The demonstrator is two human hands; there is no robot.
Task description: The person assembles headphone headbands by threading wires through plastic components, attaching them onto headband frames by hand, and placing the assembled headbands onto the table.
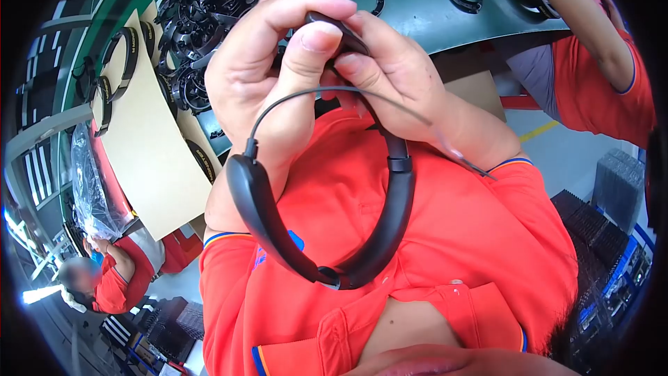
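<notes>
One small part [351, 40] is pinched jointly by the left hand [254, 83] and the right hand [400, 80], each with its thumb set against curled fingers. This two-sided grip is presumably used so that the part is steadied while pressed. The band [390, 226] is positioned between the hands and the chest, its curved middle turned toward the shirt [341, 188]; the fingertips are thus, it seems, left unobstructed. Whether the part is joined to the band cannot be told, since the junction is covered by fingers. A wire [327, 89] is arched from the band's left end across the hands and over the right forearm, probably out of the thumbs' way. Further bands are heaped in a pile [202, 14] on the table [417, 21], apparently within reach. Others are seated along a board [142, 160], likely for separation.
</notes>
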